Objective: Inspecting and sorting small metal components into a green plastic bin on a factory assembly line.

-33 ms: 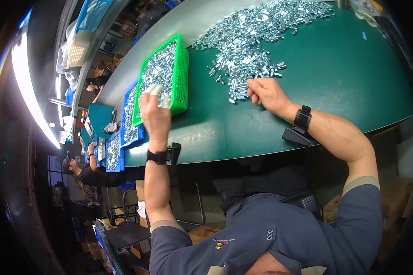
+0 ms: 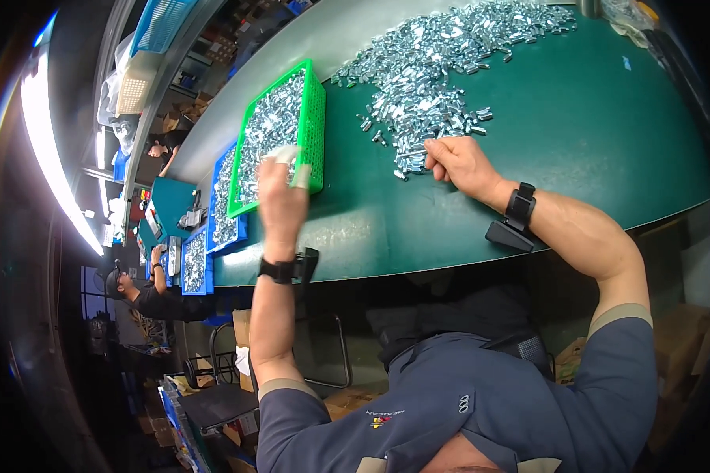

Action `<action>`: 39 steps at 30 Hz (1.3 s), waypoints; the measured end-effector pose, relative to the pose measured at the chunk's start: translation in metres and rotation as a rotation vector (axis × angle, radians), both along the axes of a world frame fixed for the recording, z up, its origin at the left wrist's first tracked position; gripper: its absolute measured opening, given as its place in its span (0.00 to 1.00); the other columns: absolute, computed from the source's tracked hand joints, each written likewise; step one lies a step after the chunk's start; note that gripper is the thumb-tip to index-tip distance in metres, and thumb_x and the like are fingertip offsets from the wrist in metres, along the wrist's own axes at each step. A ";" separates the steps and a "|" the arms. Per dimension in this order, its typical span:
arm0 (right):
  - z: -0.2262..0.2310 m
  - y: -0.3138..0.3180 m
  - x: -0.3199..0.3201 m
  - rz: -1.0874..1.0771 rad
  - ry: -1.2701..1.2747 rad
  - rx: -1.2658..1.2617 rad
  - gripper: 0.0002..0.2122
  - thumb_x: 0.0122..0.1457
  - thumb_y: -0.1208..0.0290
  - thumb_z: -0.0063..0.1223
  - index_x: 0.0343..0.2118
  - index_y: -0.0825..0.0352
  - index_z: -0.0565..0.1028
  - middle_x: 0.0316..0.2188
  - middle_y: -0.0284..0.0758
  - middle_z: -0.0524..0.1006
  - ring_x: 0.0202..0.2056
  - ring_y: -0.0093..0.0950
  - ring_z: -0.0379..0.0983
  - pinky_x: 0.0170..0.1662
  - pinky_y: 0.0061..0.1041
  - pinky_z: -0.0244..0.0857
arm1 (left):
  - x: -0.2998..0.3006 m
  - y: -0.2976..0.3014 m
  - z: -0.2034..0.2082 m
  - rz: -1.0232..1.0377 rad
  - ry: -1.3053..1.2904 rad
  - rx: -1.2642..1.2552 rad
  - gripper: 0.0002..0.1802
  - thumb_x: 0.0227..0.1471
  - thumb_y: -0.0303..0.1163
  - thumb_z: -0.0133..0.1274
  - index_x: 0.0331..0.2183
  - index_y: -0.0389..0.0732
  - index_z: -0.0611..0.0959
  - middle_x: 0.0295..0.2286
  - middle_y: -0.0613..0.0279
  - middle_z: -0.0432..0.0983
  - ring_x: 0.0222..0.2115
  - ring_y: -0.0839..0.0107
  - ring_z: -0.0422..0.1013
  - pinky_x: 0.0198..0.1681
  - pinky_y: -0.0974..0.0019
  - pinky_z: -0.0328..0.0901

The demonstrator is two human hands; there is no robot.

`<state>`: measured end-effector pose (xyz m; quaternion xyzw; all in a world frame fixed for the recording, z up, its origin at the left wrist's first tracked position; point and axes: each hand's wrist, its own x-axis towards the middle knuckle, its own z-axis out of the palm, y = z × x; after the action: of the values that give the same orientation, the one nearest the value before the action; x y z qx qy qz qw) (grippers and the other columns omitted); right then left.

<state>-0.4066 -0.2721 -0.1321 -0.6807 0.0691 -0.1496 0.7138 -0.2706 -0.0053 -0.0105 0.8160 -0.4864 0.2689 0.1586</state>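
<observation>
A heap of small shiny metal cylinder-shaped pieces (image 2: 426, 98) spreads over the green tabletop (image 2: 560, 150). At its near edge, my right hand (image 2: 461, 162) is closed, thumb against curled fingers. Whatever those fingertips pinch is too small to make out. To the left, my left hand (image 2: 284, 193) hangs over the near end of a green plastic basket (image 2: 314, 126) filled with similar metal pieces. White covers sit on some of its fingertips. Its fingers are a little blurred but look apart, and I see nothing between them.
Blue trays (image 2: 243, 225) of metal pieces stand left of the basket, with another blue tray (image 2: 198, 272) beyond. A co-worker (image 2: 154, 296) in a black shirt is at the far left. A black chair (image 2: 221, 406) stands below the table's front edge.
My left hand has shifted slightly right and toward me, over the near end of the green basket. My right hand stays almost where it was at the heap.
</observation>
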 end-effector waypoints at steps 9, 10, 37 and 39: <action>0.005 0.005 -0.005 0.073 0.006 -0.185 0.21 0.70 0.58 0.48 0.25 0.68 0.78 0.16 0.29 0.76 0.19 0.17 0.70 0.24 0.21 0.63 | -0.027 -0.044 -0.082 -0.109 0.375 0.166 0.18 0.50 0.27 0.65 0.45 0.41 0.84 0.45 0.55 0.79 0.45 0.54 0.75 0.50 0.58 0.70; 0.005 0.004 -0.005 0.078 0.007 -0.222 0.20 0.70 0.58 0.48 0.25 0.68 0.78 0.16 0.29 0.76 0.19 0.17 0.70 0.24 0.22 0.63 | -0.026 -0.044 -0.086 -0.109 0.377 0.169 0.18 0.50 0.27 0.65 0.45 0.41 0.84 0.45 0.55 0.79 0.45 0.54 0.75 0.50 0.58 0.70; 0.004 0.002 -0.006 0.183 0.055 -0.183 0.23 0.70 0.55 0.46 0.24 0.68 0.79 0.15 0.30 0.76 0.18 0.19 0.69 0.24 0.24 0.64 | -0.046 -0.063 -0.089 -0.197 0.684 -0.217 0.09 0.53 0.19 0.62 0.39 0.34 0.84 0.37 0.59 0.82 0.37 0.71 0.77 0.43 0.68 0.71; 0.004 0.002 -0.005 0.177 0.062 -0.174 0.23 0.69 0.55 0.46 0.23 0.67 0.79 0.15 0.31 0.77 0.17 0.22 0.70 0.25 0.27 0.64 | -0.047 -0.064 -0.087 -0.210 0.685 -0.215 0.09 0.53 0.19 0.62 0.39 0.34 0.84 0.36 0.59 0.82 0.37 0.71 0.77 0.43 0.68 0.71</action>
<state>-0.4119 -0.2703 -0.1283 -0.7478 0.0176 -0.0701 0.6600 -0.3172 -0.0693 -0.0976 0.7831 -0.4551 0.0120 0.4238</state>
